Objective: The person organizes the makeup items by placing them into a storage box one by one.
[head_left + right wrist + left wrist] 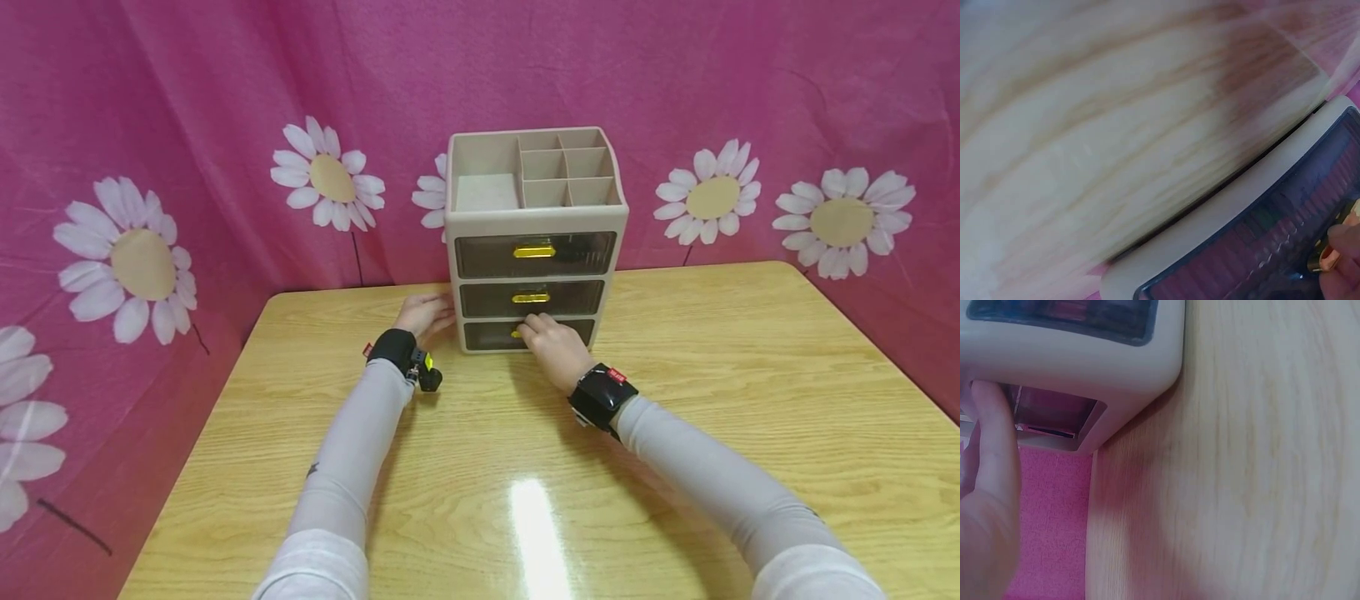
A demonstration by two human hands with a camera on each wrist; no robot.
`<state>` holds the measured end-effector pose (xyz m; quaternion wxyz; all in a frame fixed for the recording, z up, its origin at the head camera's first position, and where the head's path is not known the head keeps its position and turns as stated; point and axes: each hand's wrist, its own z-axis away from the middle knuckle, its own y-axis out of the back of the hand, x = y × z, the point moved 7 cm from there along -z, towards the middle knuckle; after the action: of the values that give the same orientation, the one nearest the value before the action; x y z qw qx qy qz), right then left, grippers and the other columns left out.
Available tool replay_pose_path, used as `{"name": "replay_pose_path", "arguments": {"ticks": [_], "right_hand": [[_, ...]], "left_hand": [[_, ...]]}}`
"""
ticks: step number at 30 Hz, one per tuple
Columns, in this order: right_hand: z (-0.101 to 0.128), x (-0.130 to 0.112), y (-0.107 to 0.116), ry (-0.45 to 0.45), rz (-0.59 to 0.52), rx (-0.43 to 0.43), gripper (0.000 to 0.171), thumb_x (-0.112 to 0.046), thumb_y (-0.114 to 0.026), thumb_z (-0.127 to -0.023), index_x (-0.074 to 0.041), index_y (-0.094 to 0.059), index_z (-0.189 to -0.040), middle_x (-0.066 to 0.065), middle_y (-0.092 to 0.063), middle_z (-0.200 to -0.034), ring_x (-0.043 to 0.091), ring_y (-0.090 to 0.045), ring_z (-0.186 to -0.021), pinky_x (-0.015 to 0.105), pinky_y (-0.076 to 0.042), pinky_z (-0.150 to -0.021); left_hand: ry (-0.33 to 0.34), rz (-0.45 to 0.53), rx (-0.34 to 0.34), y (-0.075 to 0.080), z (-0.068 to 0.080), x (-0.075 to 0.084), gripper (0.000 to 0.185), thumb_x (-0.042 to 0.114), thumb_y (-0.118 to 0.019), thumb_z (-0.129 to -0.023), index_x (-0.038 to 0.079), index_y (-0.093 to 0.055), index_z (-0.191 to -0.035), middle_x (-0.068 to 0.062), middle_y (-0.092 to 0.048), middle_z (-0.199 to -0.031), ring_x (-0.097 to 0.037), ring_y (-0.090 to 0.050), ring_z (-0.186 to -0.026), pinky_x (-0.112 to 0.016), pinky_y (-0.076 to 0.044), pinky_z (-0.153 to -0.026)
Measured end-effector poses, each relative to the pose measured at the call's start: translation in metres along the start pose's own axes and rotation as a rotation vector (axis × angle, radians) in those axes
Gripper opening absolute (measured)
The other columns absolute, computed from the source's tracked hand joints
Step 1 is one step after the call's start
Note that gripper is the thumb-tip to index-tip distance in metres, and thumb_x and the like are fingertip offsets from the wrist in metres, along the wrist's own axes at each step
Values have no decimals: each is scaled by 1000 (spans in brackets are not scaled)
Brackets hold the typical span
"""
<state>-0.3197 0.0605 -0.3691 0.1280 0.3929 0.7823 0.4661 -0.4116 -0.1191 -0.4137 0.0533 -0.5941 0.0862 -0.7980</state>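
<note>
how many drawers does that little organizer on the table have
3, stacked in the organizer: top drawer, middle drawer, bottom drawer, whose handle the right hand covers.

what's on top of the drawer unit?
The drawer unit has an open top tray, one large compartment and six small, all seemingly empty. The drawers' tinted fronts hide their contents; the right hand covers the bottom handle.

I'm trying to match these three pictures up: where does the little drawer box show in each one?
Head view: the drawer box stands mid-table at the back, a hand at each side.
Left wrist view: its pale corner fills the top left, beside the left hand.
Right wrist view: its bottom drawer front crosses the lower right.
Shared landmark: the wooden table.
</note>
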Motion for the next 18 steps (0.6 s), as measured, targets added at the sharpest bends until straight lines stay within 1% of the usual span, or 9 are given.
{"name": "replay_pose_path", "arguments": {"ticks": [6, 9, 11, 13, 14, 15, 17, 18], "right_hand": [[1, 1, 0, -5, -1, -10, 22, 12, -64, -73, 3, -64, -93, 10, -59, -89, 23, -57, -82, 32, -54, -67], [0, 2, -1, -12, -4, -23, 22, 12, -64, -74, 2, -64, -94, 10, -60, -90, 23, -57, -83, 31, -55, -67], [-1, 2, -1, -24, -11, -46, 23, 12, -64, -74, 2, -64, -95, 10, -60, -91, 23, -57, -84, 31, -55, -68], [-2, 1, 1, -44, -32, -86, 23, 9, -65, -75, 2, -64, -97, 10, -61, -93, 24, -58, -86, 31, -55, -70], [-3, 1, 2, -57, -51, -109, 24, 7, -66, -76, 2, -64, -99, 11, -61, -95, 24, -58, -88, 32, -55, -71], [-3, 0, 4, -69, -77, -135, 26, 5, -68, -76, 2, -64, -102, 11, -61, -98, 25, -59, -90, 33, -55, -73], [-2, -3, 8, -83, -135, -187, 31, -1, -70, -77, 1, -63, -108, 12, -62, -104, 27, -59, -95, 35, -55, -76], [0, -5, 11, -88, -170, -209, 34, -5, -71, -78, 1, -62, -111, 13, -61, -107, 28, -59, -97, 36, -54, -78]], "left_hand": [[9, -2, -1, -2, 0, 0, 41, -3, -42, -94, -7, -38, -134, -24, -44, -130, -28, -49, -112, -33, -43, -98], [12, -19, 0, -3, 5, 3, 41, -3, -42, -94, -7, -37, -134, -24, -44, -131, -27, -49, -112, -34, -43, -98], [12, -37, 9, -4, 9, 6, 41, -3, -42, -94, -7, -38, -134, -24, -44, -131, -28, -49, -114, -33, -43, -98], [-1, -58, 32, -2, 8, 6, 40, -3, -45, -93, -7, -41, -133, -24, -47, -129, -28, -50, -114, -34, -44, -97], [-15, -72, 32, -2, 9, 7, 39, -2, -46, -93, -7, -43, -131, -24, -49, -127, -28, -52, -113, -35, -45, -96], [-64, -62, 22, 2, -1, 2, 36, 0, -51, -91, -6, -49, -127, -23, -55, -120, -27, -56, -107, -33, -49, -91], [-149, -88, 61, 14, -25, -11, 32, 4, -56, -89, -4, -56, -120, -22, -60, -111, -27, -61, -99, -35, -52, -85], [-222, -99, 66, 20, -34, -16, 30, 9, -61, -88, -2, -61, -115, -19, -63, -104, -24, -63, -92, -33, -55, -79]]}}
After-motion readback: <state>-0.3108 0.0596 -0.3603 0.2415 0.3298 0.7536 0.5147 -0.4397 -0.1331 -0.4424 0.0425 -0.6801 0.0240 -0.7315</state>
